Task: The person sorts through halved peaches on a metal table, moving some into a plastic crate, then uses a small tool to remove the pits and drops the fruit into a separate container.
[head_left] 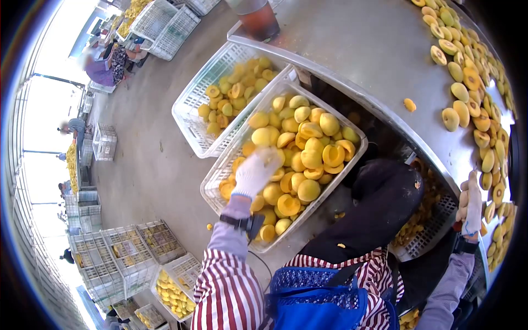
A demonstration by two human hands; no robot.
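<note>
My left hand (257, 170), in a white knit glove, is over the near white crate (220, 206) and touches or nearly touches the yellow peaches (308, 159) heaped in it. Many of these are halves with pitted hollows. Motion smears its fingers, so their grip does not show. At the metal table's edge, my right hand (471, 206), also gloved, has its fingers curled closed. A small reddish end shows below them; what it belongs to is hidden. Beside that hand, cut peaches (481, 126) lie in a long heap on the metal table (352, 55).
A second white crate (187, 104) of peaches adjoins the near one. Under the table, a crate (421, 242) holds peach pieces beside my legs. A cup of dark liquid (256, 22) stands on the table corner. Stacked crates (121, 258) and other people (102, 69) are farther left.
</note>
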